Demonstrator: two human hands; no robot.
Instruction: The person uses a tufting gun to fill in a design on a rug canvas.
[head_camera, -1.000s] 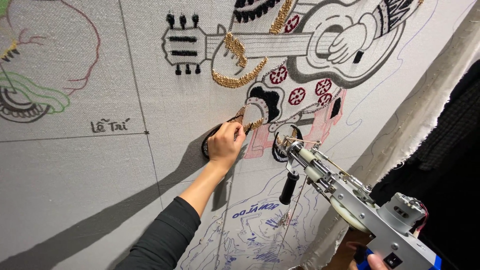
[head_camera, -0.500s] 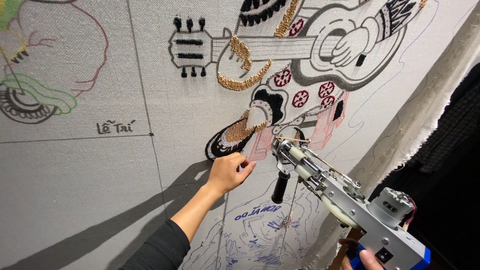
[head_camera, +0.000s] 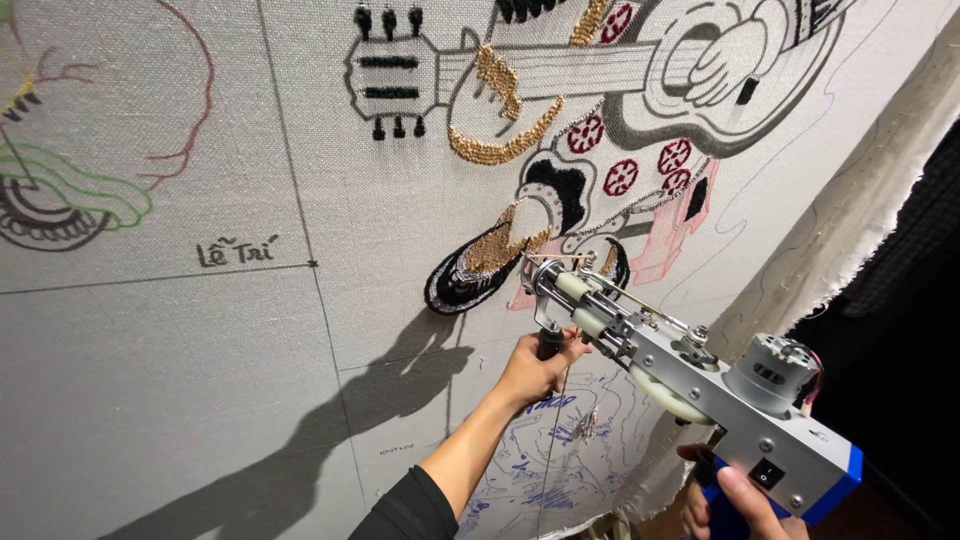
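A grey and blue tufting gun (head_camera: 690, 375) points its tip at a stretched white cloth (head_camera: 250, 380) with a drawn guitar figure. My left hand (head_camera: 540, 368) grips the gun's black front handle under the barrel. My right hand (head_camera: 725, 500) holds the blue rear grip at the bottom right edge, partly cut off by the frame. The gun's needle end (head_camera: 530, 272) sits next to a tufted black and gold patch (head_camera: 480, 265) on the cloth.
The cloth's frayed edge (head_camera: 860, 220) runs diagonally at the right, with dark space beyond it. Tufted guitar parts (head_camera: 500, 110) and red flower shapes (head_camera: 620, 175) lie above the gun. Coloured line drawings (head_camera: 60, 190) fill the left side.
My left hand has left the cloth near the black and gold patch, dropped down and closed on the gun's front handle. The gun stays aimed at the cloth.
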